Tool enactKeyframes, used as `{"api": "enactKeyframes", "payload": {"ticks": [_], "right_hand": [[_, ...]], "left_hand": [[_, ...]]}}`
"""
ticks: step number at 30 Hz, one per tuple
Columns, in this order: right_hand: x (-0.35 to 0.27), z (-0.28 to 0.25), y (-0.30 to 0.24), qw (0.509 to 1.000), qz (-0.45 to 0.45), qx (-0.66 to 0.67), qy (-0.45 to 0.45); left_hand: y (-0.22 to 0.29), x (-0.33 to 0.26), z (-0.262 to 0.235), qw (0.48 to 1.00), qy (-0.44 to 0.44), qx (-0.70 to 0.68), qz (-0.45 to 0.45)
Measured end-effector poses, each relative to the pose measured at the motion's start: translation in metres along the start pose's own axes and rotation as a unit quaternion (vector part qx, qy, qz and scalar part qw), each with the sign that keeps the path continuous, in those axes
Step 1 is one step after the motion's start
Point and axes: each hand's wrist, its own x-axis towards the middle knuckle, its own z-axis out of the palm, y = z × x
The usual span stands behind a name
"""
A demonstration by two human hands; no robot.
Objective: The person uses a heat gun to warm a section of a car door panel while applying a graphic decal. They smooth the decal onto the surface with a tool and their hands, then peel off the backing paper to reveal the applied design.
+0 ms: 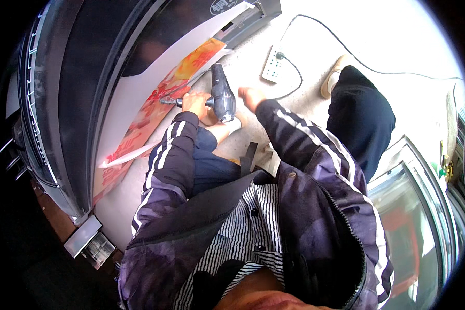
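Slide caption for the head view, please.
Left hand grips a hair dryer by its handle; right hand hovers beside it, near a power strip.

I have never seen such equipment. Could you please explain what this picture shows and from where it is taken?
No robot here: a person wears a fisheye camera on the head, looking down, so straight edges bend. The bare left hand holds a dark hair dryer; the bare right hand is beside it, with nothing visible in it. A white power strip lies on the pale floor. At the left of the picture is a dark cabinet-like unit with a red-and-orange printed sheet along it.
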Motion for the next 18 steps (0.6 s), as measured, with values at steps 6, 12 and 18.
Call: {"api": "enactKeyframes", "payload": {"ticks": [6, 12, 18], "right_hand": [[-0.089, 0.027, 0.028, 0.985, 0.164, -0.037, -0.041], [-0.028, -0.013, 0.011, 0.906, 0.315, 0.256, 0.117], [-0.066, 0.014, 0.011, 0.743, 0.497, 0.446, -0.046]], "left_hand": [[-0.007, -0.009, 0.0, 1.0, -0.005, 0.002, -0.002], [-0.001, -0.009, -0.017, 1.0, -0.022, 0.008, -0.003], [-0.01, -0.053, -0.008, 0.999, -0.03, 0.016, -0.032]]}}
